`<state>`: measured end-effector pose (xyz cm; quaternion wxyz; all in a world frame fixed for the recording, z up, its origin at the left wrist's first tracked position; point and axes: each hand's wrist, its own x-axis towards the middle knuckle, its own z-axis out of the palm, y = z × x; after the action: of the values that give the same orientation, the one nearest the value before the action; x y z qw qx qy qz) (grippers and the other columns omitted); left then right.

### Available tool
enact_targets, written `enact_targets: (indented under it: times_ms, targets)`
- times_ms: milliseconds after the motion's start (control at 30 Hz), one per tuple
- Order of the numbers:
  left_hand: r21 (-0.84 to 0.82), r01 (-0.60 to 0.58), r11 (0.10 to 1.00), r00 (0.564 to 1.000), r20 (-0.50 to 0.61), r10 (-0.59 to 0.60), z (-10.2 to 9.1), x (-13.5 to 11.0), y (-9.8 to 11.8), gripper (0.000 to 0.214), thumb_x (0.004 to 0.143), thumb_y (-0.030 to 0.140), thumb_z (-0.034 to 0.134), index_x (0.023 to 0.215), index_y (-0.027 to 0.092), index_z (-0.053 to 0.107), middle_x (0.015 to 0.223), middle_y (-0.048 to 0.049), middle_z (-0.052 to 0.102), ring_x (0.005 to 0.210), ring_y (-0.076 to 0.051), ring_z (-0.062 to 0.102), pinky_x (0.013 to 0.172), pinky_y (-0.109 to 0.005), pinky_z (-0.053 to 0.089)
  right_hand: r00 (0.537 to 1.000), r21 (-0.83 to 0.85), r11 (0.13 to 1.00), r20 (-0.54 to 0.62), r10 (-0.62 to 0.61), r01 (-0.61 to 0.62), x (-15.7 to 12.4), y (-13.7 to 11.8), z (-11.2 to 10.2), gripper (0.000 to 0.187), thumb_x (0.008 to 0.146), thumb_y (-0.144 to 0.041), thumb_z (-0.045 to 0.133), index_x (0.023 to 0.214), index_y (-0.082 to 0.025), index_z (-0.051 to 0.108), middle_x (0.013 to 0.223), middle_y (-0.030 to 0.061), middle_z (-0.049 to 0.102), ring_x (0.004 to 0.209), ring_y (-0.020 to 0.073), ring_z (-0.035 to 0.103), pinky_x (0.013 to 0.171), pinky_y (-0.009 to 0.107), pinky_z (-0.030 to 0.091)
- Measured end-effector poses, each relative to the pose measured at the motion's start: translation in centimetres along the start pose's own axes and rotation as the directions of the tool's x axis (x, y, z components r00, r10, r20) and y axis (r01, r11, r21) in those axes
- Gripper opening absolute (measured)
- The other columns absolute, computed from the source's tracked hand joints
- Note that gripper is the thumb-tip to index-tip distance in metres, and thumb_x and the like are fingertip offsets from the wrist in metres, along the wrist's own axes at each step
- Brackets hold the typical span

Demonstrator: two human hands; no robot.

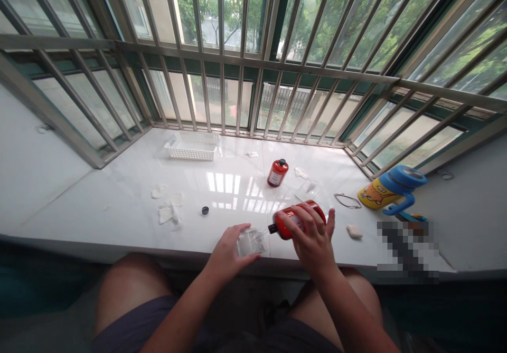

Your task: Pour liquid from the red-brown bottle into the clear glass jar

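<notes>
Orange bottle [297,220] tipped nearly flat, gripped in the right hand [311,242], fingers wrapped round its body, dark neck pointing left, just beside a small clear plastic bag [249,242]! The left hand [227,250] is pinching that bag between thumb and fingers, right at the front edge of the white stone sill [119,210]. Beyond the bottle, a small upright red bottle [278,173]; off to its left, a black cap [205,210] and a white plastic basket [192,146]; off to its right, a yellow cup with a blue lid [390,184].
</notes>
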<state>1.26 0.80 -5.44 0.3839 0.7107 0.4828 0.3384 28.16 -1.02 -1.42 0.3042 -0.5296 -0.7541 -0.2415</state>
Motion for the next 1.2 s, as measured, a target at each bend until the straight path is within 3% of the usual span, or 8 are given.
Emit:
enact_targets:
  times_ms: [1200]
  targets:
    - [0.023,-0.015,1.0,1.0,-0.005,0.015,0.19,-0.08,-0.57,0.074,0.075,0.036,0.094,0.141,0.028,0.062,0.138,-0.0102,0.068,0.13,-0.033,0.066,0.115,-0.053,0.054,0.999,-0.012,0.999,-0.02,-0.051,0.05,0.64,0.01,-0.31,0.052,0.099,-0.011,0.065,0.141,-0.041,0.068,0.142,0.0042,0.067,0.144,0.0296,0.054,0.131,0.075,0.005]
